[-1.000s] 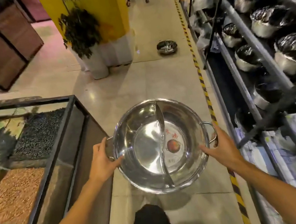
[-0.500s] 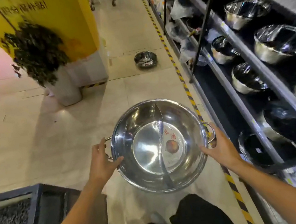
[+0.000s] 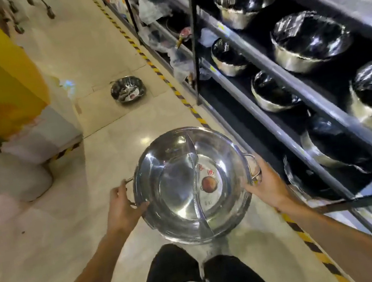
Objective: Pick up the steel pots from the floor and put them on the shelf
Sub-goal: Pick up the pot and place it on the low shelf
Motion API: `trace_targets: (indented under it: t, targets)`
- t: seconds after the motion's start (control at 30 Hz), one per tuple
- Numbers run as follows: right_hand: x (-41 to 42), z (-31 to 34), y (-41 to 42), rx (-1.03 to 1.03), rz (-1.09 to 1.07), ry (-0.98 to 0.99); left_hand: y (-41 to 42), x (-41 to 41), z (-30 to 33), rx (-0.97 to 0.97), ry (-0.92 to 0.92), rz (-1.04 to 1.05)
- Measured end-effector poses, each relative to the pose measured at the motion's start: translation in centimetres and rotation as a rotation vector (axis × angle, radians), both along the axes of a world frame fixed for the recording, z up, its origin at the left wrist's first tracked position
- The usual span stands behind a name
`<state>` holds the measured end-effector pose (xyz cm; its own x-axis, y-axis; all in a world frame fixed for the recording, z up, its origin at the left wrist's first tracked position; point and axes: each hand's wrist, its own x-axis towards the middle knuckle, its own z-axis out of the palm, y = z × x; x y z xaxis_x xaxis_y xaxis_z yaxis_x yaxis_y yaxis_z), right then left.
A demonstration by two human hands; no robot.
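Between the two bare hands, a wide, shallow, polished steel pot with a curved divider down its middle was carried above the pale tiled floor, mouth up and tipped slightly toward the dark metal shelf unit. The left hand was wrapped around the wire loop handle on its side, thumb hooked over the rim; the right hand was closed on the opposite loop handle. Both grips sat at the rim's widest points, which judged well for balance.

Thin stiff steel like this would probably be light for its width, rigid, and slick on its polished wall, so the two handles looked the safest hold. It could dent or clang if knocked against a shelf rail.

Inside the grip, the pot's two compartments held no food or liquid; a round printed label lay on the bottom of the half nearer the right hand. Beyond the right hand, the shelf carried several steel pots wrapped in dark film. Ahead of the grip, well apart, a second steel pot sat on the floor beside the yellow-and-black striped floor tape, not yet collected.
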<state>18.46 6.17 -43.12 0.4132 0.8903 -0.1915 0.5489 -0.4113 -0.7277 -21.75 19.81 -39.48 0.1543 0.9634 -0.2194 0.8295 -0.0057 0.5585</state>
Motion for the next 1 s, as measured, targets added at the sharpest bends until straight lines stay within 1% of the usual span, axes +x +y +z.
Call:
trace_targets:
  t: [0.1, 0.3, 0.37, 0.43, 0.5, 0.57, 0.7, 0.8, 0.87, 0.93, 1.0]
  targets:
    - [2.2, -1.3, -0.5, -0.055, -0.176, 0.069, 4.9, 4.8, -0.8, -0.013, -0.01, -0.16]
    - [6.6, -4.2, -0.8, -0.135, -0.44, 0.11, 16.0, 16.5, -5.1, -0.099, 0.032, -0.453]
    - [7.3, -5.9, -0.5, -0.137, -0.549, 0.044, 19.2, 20.5, -7.7, -0.107, 0.001, -0.555]
    - [7.7, -7.2, 0.2, -0.076, -0.614, 0.025, 22.1, 23.6, -10.1, -0.113, -0.014, -0.619]
    - [8.9, -11.8, 1.6, -0.095, -0.696, 0.048, 25.2, 27.1, -14.9, -0.124, 0.011, -0.681]
    - [10.0, -17.7, 2.9, -0.142, -0.747, 0.07, 27.2, 30.1, -20.7, -0.137, 0.016, -0.714]
    - [11.9, -32.5, 4.3, -0.153, -0.825, 0.137, 29.4, 34.4, -34.4, -0.146, 0.022, -0.726]
    - [14.2, -43.3, 4.9, -0.112, -0.838, 0.143, 30.8, 36.9, -45.1, -0.097, -0.055, -0.707]
    - [15.9, -49.3, 5.3, -0.055, -0.835, 0.131, 31.6, 38.1, -51.3, -0.044, -0.119, -0.713]
    - [17.5, -53.9, 5.7, -0.03, -0.819, 0.079, 32.5, 39.0, -56.6, -0.006, -0.188, -0.73]
    - [18.5, -57.2, 6.4, -0.024, -0.798, -0.004, 33.1, 39.5, -60.6, 0.018, -0.232, -0.733]
